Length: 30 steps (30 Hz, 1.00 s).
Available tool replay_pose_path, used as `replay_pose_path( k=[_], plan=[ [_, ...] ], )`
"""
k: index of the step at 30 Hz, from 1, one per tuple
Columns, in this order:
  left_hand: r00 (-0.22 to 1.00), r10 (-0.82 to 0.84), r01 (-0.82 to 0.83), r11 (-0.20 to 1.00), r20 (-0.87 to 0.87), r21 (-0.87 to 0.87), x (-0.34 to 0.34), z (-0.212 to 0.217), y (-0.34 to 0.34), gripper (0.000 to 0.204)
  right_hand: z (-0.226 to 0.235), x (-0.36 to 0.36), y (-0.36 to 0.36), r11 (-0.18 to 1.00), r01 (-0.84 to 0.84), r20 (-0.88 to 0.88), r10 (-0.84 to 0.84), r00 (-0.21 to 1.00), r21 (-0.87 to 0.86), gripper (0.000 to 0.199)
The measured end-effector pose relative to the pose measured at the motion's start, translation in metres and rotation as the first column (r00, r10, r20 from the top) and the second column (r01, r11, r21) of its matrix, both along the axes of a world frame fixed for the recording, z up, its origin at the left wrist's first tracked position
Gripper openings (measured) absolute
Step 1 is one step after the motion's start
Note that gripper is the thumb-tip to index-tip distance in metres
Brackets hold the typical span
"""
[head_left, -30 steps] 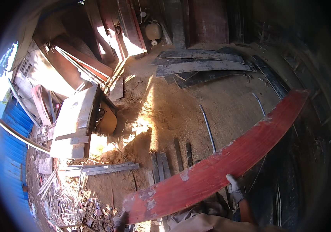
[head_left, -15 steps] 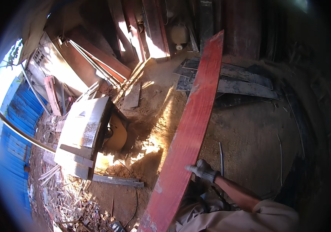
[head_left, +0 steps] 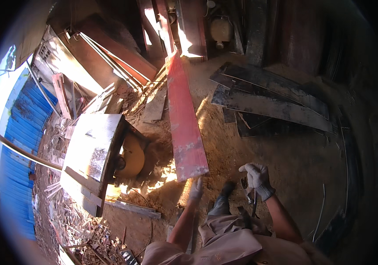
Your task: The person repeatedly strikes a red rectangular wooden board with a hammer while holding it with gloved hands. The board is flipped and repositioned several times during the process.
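Observation:
A long red-painted wooden board stretches away in front of me, its near end worn and scuffed. At that end is my gloved left hand, fingers stretched toward the board's edge. Whether the fingertips touch it cannot be made out. My gloved right hand is off to the right, away from the board. It is open and holds nothing, with one digit pointing left. To the left of the board stands a machine with a pale flat top and a rounded yellow part under its edge.
Dark flat boards lie stacked loosely on the ground at the right. More red boards lean at the back. Wood scraps litter the lower left, beside a blue corrugated sheet wall. A thin rod lies at right.
The red board has moved forward and left, away from my body. My right hand has come off it. My left hand, hidden before, now shows at its near end.

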<state>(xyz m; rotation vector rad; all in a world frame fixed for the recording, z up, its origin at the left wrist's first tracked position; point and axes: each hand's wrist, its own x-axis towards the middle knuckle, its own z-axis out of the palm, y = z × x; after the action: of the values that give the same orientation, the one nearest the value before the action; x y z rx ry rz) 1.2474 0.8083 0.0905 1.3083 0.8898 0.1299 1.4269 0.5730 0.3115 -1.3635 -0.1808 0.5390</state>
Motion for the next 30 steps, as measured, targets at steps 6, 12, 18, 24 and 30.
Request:
replay_pose_path(
  k=[6, 12, 18, 24, 30],
  plan=[
    [0.9, -0.347, 0.394, 0.907, 0.264, -0.149, 0.216, 0.058, -0.067, 0.064, -0.01, 0.047, -0.099, 0.952, 0.301, -0.112, -0.293, 0.95, 0.061, 0.035],
    [0.611, -0.727, 0.779, 0.48, 0.313, -0.403, 0.26, 0.069, -0.215, 0.056, 0.014, 0.061, -0.187, 0.597, 0.543, -0.165, -0.569, 0.806, 0.591, 0.042],
    [0.37, -0.929, 0.921, 0.367, 0.004, -0.129, 0.355, 0.13, -0.284, 0.05, -0.001, 0.061, -0.264, 0.331, 0.931, -0.189, -0.915, 0.357, 0.155, 0.026],
    [0.022, -0.94, 0.991, 0.066, -0.341, -0.118, 0.465, 0.196, -0.423, 0.047, -0.015, 0.103, -0.37, 0.083, 0.442, 0.431, -0.118, 0.894, -0.893, 0.016],
    [-0.523, -0.85, 0.852, -0.518, -0.069, -0.075, 0.478, 0.213, -0.621, 0.04, 0.037, 0.094, -0.446, 0.384, 0.23, -0.121, -0.702, 0.702, -0.894, 0.025]
  ],
)
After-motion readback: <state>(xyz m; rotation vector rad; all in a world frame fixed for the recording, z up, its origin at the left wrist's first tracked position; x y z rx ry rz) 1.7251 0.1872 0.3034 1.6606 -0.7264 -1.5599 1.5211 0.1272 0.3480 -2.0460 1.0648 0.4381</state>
